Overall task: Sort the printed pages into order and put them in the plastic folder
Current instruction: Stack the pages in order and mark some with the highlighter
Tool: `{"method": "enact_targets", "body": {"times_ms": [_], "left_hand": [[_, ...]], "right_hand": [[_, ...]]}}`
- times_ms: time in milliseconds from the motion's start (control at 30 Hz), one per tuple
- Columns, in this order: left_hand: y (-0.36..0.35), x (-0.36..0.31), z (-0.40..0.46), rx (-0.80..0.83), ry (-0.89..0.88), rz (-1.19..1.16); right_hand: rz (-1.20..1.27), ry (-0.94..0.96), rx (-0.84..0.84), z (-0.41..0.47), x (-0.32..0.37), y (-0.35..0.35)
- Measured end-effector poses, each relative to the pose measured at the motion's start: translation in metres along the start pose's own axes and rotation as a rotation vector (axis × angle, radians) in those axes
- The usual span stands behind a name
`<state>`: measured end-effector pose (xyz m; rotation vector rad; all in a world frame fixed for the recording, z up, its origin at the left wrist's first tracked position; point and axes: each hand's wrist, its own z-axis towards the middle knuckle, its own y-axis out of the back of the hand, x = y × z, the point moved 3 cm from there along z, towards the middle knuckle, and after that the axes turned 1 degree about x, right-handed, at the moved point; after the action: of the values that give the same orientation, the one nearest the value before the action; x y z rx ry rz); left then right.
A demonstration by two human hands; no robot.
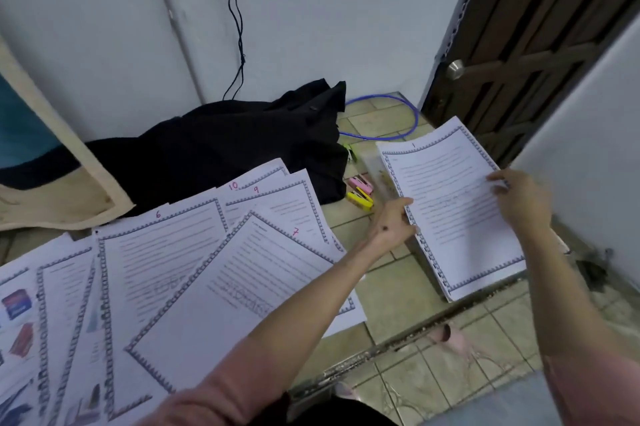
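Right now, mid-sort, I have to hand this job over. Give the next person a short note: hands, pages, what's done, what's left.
Left hand grips the left edge of the stack topped by page 1; right hand holds its right edge. The stack's bottom edge rests on the tiled floor.
Loose pages are fanned on the floor at left: page 6, page 7, page 9, page 10, and picture pages at far left.
Done: part of the pages gathered with page 1 on top.
Left: collect the loose pages in order, then folder them. I cannot pick out the folder with certainty.

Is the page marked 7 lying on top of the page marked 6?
Yes, page 7 overlaps the right edge of page 6.
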<state>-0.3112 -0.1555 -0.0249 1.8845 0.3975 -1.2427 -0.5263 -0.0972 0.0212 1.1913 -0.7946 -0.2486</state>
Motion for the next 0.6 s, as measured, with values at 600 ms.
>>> {"method": "enact_targets", "body": {"times_ms": [600], "left_hand": [[-0.026,0.01,0.012,0.129,-0.053,0.877]], "right_hand": [[-0.281,-0.016,0.393,-0.014,-0.018,-0.083]]}}
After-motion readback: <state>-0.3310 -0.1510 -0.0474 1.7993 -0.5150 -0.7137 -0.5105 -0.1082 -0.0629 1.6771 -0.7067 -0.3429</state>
